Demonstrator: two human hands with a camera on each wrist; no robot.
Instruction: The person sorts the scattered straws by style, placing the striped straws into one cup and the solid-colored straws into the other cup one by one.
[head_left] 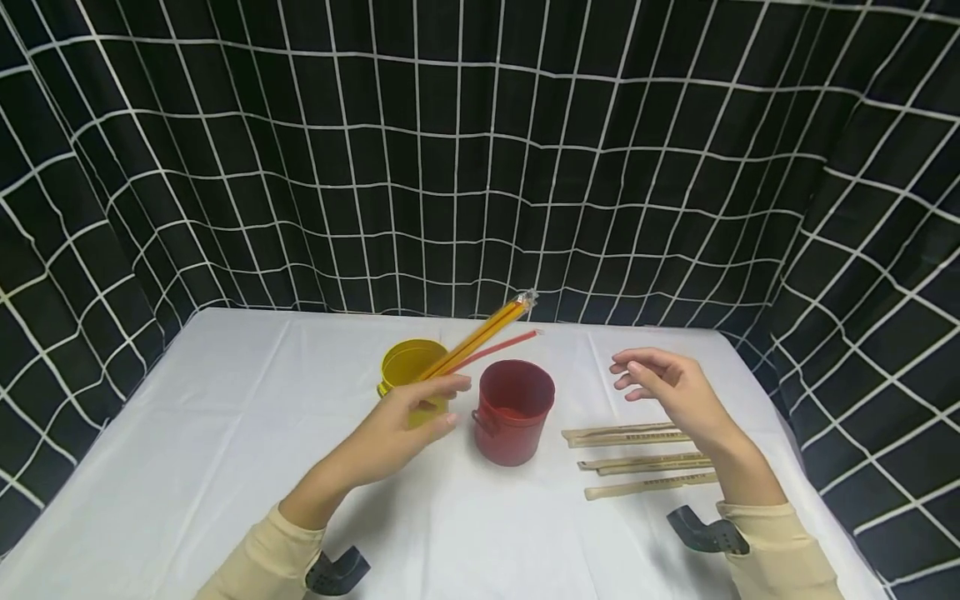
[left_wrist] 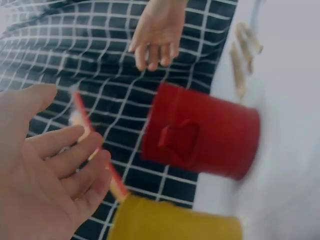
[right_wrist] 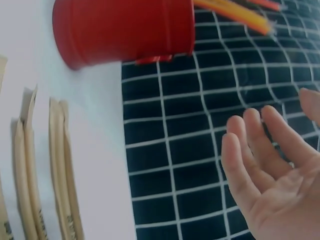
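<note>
Two sets of sticks seem to be sorted into two buckets, and the work is judged to be about half done. Several yellow straws [head_left: 476, 337] and a red straw [head_left: 510, 345] have been placed in the yellow bucket [head_left: 405, 358]; they are leaned over its rim, with their upper ends slanted up and towards the back right. In the red bucket [head_left: 508, 437], which is stood upright just beside it, nothing can be made out, and no stick is seen above its rim. The paper-wrapped sticks [head_left: 637, 463] are laid flat in loose rows on the worktop [head_left: 225, 400], to the right of the red bucket; their placing, probably in that bucket, is judged to be what is left.

By the left hand [head_left: 393, 429], raised in front of the yellow bucket, nothing is held: its grip is loosely spread, with thumb and fingers well parted. Whether the bucket is touched cannot be told. The right hand [head_left: 678, 392] is held above the worktop beyond the paper-wrapped sticks; its fingers are gently bent and parted from the thumb, and nothing is gripped.
</note>
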